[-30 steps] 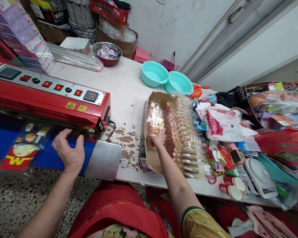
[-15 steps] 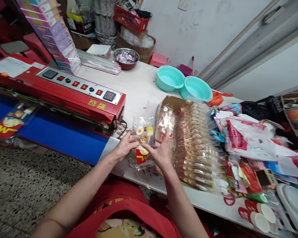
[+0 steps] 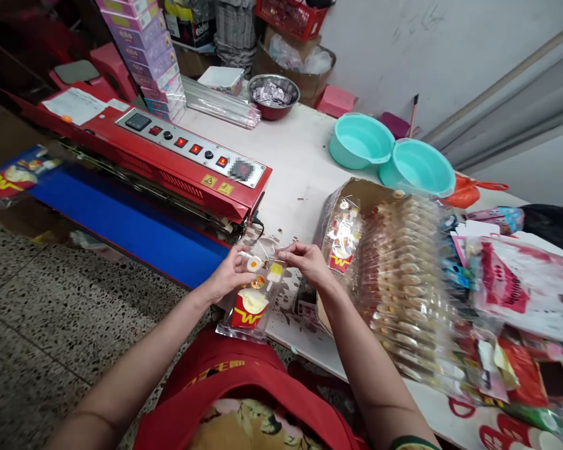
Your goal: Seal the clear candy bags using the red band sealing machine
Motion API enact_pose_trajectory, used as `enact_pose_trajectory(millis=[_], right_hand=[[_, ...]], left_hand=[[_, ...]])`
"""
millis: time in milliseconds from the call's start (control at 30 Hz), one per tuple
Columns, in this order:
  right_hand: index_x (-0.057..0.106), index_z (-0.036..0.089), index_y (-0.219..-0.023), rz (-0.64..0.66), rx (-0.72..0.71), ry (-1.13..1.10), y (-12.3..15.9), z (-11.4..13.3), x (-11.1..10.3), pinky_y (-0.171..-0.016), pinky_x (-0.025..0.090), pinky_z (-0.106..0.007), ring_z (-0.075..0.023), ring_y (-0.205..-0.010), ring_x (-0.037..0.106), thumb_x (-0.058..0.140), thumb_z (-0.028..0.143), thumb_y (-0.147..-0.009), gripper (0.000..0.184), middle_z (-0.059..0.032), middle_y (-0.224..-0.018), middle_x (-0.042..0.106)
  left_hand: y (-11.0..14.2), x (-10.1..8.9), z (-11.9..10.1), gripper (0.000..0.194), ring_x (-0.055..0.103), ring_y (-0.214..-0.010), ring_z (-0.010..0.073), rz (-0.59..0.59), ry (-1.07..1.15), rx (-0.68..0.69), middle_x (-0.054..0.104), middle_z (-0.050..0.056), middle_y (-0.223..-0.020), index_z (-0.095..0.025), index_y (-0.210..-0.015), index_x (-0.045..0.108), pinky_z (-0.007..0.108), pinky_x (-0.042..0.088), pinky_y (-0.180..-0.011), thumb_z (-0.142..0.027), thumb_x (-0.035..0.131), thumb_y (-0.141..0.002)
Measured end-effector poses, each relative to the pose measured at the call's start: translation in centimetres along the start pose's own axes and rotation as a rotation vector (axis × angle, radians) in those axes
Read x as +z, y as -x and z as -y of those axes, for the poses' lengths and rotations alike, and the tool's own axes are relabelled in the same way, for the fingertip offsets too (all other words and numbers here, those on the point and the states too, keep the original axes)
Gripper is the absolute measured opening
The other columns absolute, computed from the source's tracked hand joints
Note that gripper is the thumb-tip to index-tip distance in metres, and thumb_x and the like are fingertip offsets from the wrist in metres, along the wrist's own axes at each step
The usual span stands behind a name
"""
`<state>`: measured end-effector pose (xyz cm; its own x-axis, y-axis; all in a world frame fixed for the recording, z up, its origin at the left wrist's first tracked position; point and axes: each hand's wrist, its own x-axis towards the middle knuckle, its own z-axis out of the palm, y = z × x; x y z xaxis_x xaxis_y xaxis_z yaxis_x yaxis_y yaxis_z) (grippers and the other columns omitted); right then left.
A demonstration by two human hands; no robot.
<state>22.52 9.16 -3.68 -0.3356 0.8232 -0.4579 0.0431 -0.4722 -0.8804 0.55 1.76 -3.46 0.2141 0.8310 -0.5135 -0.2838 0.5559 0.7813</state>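
Observation:
A clear plastic packet (image 3: 251, 300) with small toy food pieces and a red-and-yellow fries print hangs between my two hands. My left hand (image 3: 229, 275) pinches its top left corner and my right hand (image 3: 307, 262) pinches its top right corner, just past the right end of the red sealing machine (image 3: 169, 156). The machine's blue conveyor belt (image 3: 122, 225) runs leftward, and another filled packet (image 3: 14, 178) lies at its far left end. To my right a cardboard box (image 3: 356, 194) holds a row of several similar packets (image 3: 403, 275).
Two teal basins (image 3: 389, 153) stand at the back of the white table (image 3: 291, 156). A steel bowl (image 3: 273, 95) of wrapped bits and clear tubes sit behind the machine. Stacked purple boxes (image 3: 145, 50) stand at the back left. Loose bags and red-printed paper cups crowd the right.
Both hands lifted the packet from the box edge and shifted grip to its top corners. The earlier packet has ridden farther left on the belt. My view has swung left.

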Motion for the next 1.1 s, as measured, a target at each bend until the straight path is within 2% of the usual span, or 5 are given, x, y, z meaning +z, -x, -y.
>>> enact_pose_trajectory(millis=[367,533,667,900,1100], right_hand=[[0.073,0.019,-0.067,-0.108,-0.073,0.004,-0.2,-0.2,2.7,-0.064,0.053,-0.031,-0.0163,-0.064,0.062,0.085,0.047,-0.055,0.033,-0.0048,-0.075,0.073],[0.074,0.019,-0.068,-0.067,-0.101,0.039,-0.1,-0.2,3.8,-0.066,0.054,-0.034,-0.0195,-0.068,0.065,0.084,0.047,-0.058,0.031,-0.0054,-0.076,0.074],[0.072,0.02,-0.066,-0.144,-0.108,0.0,-0.2,-0.7,3.9,-0.072,0.055,-0.035,-0.0211,-0.074,0.067,0.084,0.045,-0.06,0.029,-0.0055,-0.08,0.074],[0.072,0.019,-0.068,-0.084,-0.133,-0.045,-0.6,-1.3,4.1,-0.077,0.055,-0.037,-0.0218,-0.079,0.068,0.083,0.042,-0.062,0.026,-0.0067,-0.083,0.074],[0.059,0.019,-0.068,-0.194,-0.098,-0.125,-3.0,-2.4,5.7,-0.059,0.053,-0.031,-0.0173,-0.06,0.063,0.087,0.042,-0.053,0.039,-0.002,-0.066,0.069]], left_hand=[[-0.8,0.1,-0.9,0.065,0.066,-0.086,0.0185,-0.237,0.019,0.033,0.068,0.008,-0.107,-0.02,-0.122,0.047,0.027,0.053,-0.069,-0.039,0.078,-0.068],[-2.0,-0.1,-3.2,0.043,0.062,-0.063,0.0158,-0.304,0.14,-0.041,0.069,0.006,-0.074,-0.011,-0.082,0.066,0.026,0.051,-0.058,-0.039,0.086,-0.054],[-2.6,-0.4,-3.1,0.045,0.064,-0.07,0.0179,-0.374,0.098,0.0,0.072,0.01,-0.084,-0.01,-0.079,0.071,0.025,0.051,-0.057,-0.044,0.086,-0.053],[-3.9,0.1,-1.0,0.04,0.054,-0.048,0.0122,-0.572,0.056,0.153,0.064,0.003,-0.058,-0.014,-0.068,0.061,0.022,0.042,-0.045,-0.05,0.077,-0.061],[-5.0,-1.6,-2.4,0.039,0.053,-0.042,0.0119,-0.585,0.113,-0.026,0.063,0.003,-0.056,-0.014,-0.073,0.057,0.021,0.04,-0.04,-0.043,0.08,-0.062]])
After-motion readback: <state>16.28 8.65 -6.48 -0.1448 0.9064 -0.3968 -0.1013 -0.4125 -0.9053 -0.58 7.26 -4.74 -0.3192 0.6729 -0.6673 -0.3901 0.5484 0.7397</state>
